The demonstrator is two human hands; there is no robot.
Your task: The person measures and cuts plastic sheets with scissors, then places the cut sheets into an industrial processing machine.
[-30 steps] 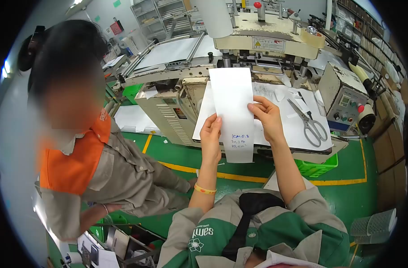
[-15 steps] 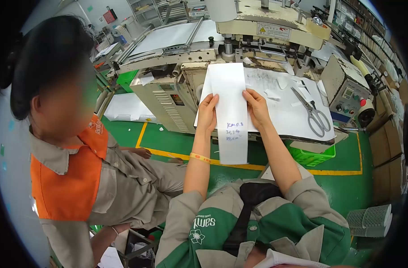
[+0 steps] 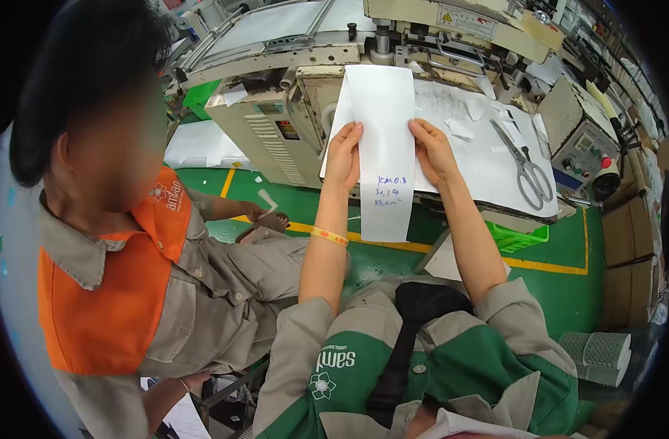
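Observation:
A long white paper strip point(image 3: 387, 146) with blue handwriting on its lower part hangs between my two hands. My left hand point(image 3: 343, 155) pinches its left edge, thumb on top. On the right edge my right hand point(image 3: 432, 152) holds it the same way. Behind the strip lies a white sheet point(image 3: 451, 164) on the machine's table, with grey smudges and small paper scraps. Large scissors point(image 3: 526, 172) rest on that sheet, to the right of my right hand.
A co-worker point(image 3: 122, 293) in a grey and orange uniform stands close on the left. A press machine point(image 3: 466, 25) is ahead, with a control box point(image 3: 587, 146) at right. A green crate point(image 3: 521, 238) sits under the table; a wire-mesh roll point(image 3: 596, 357) is at lower right.
The strip and both my hands appear slightly higher in view, still gripping. The view has tilted down. The co-worker's hand near the floor line now shows a small pale piece beside it.

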